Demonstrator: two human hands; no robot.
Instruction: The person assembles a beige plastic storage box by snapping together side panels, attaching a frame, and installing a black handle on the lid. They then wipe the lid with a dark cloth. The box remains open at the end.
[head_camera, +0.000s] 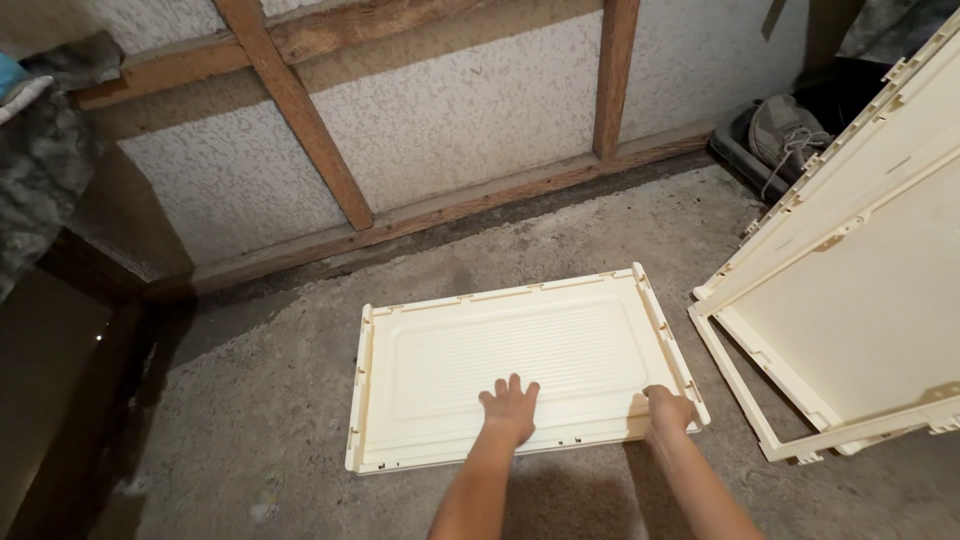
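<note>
Concrete floor (250, 400) under me, rough and stained; ahead a white roughcast wall (470, 110) crossed by brown wooden beams (300, 110). A grey laced shoe (785, 135) sits in a dark tray in the far right corner, camouflage fabric (40, 180) hangs at my left, dark wooden furniture (50, 380) below it.

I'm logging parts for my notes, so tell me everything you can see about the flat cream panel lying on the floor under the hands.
The cream panel is a rectangular, plastic-looking tray shape with a raised rim, small notches along its edges and a ribbed centre. It lies flat on the concrete floor near the timbered wall. The left hand presses flat on it, fingers spread; the right hand curls over its near right corner.
</note>
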